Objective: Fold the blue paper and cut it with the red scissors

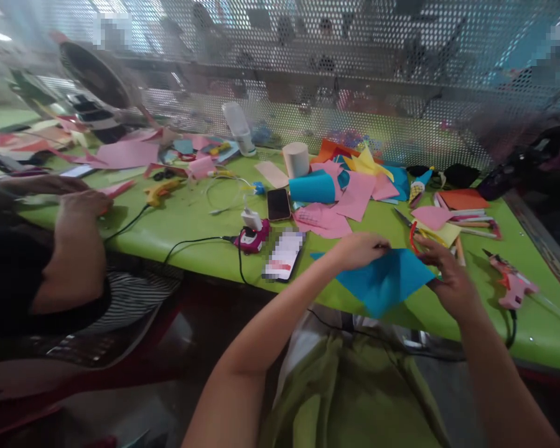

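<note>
A blue sheet, paper or felt, hangs creased between my two hands over the table's front edge. My left hand is closed on its upper left part, fingertips bent over the top edge. At the sheet's right corner is my right hand, thumb and fingers closed around that corner. Scissors with red and yellow handles lie just beyond, blades pointing away to the left; the right fingertips overlap the handles, and I cannot tell whether they touch. Pink sheets and a blue rolled piece lie past my left hand.
A pink glue gun with a cord lies at the right. Two phones and a magenta power socket are left of my hands. Another person's hands work farther left, near a yellow glue gun. A perforated metal screen backs the table.
</note>
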`<control>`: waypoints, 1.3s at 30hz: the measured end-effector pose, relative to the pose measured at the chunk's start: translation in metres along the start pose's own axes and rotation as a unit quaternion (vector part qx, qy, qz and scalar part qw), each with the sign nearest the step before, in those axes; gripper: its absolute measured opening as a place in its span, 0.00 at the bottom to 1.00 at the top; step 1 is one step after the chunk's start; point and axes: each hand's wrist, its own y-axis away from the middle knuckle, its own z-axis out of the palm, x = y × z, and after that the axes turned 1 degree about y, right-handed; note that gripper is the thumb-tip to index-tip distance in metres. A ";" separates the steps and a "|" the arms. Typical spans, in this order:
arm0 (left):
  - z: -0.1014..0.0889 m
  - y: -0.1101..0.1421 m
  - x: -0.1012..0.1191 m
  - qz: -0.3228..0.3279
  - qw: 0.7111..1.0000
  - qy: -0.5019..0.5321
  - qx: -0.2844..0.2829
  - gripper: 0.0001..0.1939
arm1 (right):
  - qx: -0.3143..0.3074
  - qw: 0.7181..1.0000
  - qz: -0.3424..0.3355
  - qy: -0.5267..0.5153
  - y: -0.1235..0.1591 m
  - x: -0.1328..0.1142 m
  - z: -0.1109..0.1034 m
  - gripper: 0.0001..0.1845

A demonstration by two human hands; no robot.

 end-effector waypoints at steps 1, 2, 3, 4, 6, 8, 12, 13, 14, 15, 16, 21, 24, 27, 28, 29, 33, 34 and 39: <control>0.002 -0.004 -0.003 0.016 1.000 -0.013 -0.014 0.08 | -0.014 0.998 -0.042 0.050 0.000 -0.001 -0.003 0.28; 0.005 -0.009 -0.006 0.032 0.999 -0.020 -0.025 0.07 | -0.027 0.993 -0.076 0.091 0.002 -0.002 -0.005 0.24; 0.011 -0.012 -0.009 0.046 0.998 -0.026 -0.034 0.06 | -0.039 0.986 -0.103 0.123 0.004 -0.001 -0.006 0.20; 0.017 -0.016 -0.012 0.058 0.997 -0.034 -0.043 0.06 | -0.050 0.980 -0.123 0.149 0.007 0.002 -0.005 0.17; 0.032 -0.020 -0.016 0.076 0.993 -0.063 -0.067 0.05 | -0.062 0.970 -0.142 0.185 0.017 0.011 -0.002 0.14; 0.045 -0.019 -0.015 0.087 0.985 -0.119 -0.086 0.06 | -0.066 0.964 -0.147 0.212 0.029 0.023 0.002 0.14; 0.058 0.004 -0.010 0.101 0.961 -0.252 -0.045 0.11 | -0.094 0.953 -0.139 0.254 0.048 0.043 0.007 0.23; 0.059 0.015 -0.010 0.104 0.956 -0.273 -0.037 0.12 | -0.101 0.952 -0.136 0.256 0.051 0.044 0.008 0.26; 0.059 0.027 -0.010 0.106 0.951 -0.287 -0.036 0.13 | -0.109 0.952 -0.133 0.254 0.053 0.045 0.007 0.27; 0.058 0.041 -0.011 0.100 0.949 -0.295 -0.037 0.12 | -0.117 0.952 -0.130 0.250 0.053 0.045 0.007 0.28; 0.056 0.056 -0.013 0.086 0.950 -0.297 -0.043 0.12 | -0.127 0.953 -0.125 0.244 0.053 0.045 0.006 0.28; 0.048 0.124 -0.018 0.016 0.973 -0.228 -0.019 0.15 | -0.166 0.958 -0.088 0.217 0.047 0.045 0.000 0.24; 0.047 0.146 -0.018 0.004 0.982 -0.188 0.005 0.17 | -0.181 0.961 -0.066 0.200 0.042 0.048 -0.003 0.21; 0.048 0.155 -0.018 0.005 0.986 -0.168 0.000 0.25 | -0.190 0.963 -0.048 0.187 0.038 0.049 -0.005 0.18; 0.049 0.156 -0.019 0.005 0.986 -0.166 -0.002 0.31 | -0.193 0.963 -0.042 0.184 0.037 0.049 -0.006 0.17; 0.050 0.157 -0.020 0.005 0.987 -0.163 -0.003 0.37 | -0.195 0.963 -0.037 0.180 0.036 0.048 -0.006 0.16; 0.055 0.157 -0.024 -0.006 0.987 -0.157 0.023 0.34 | -0.201 0.966 -0.030 0.160 0.035 0.046 -0.007 0.14; 0.056 0.157 -0.024 -0.008 0.987 -0.153 0.040 0.29 | -0.201 0.966 -0.028 0.157 0.035 0.046 -0.007 0.14; 0.065 0.156 -0.020 -0.031 0.983 -0.122 0.132 0.16 | -0.200 0.966 -0.006 0.163 0.032 0.045 -0.008 0.16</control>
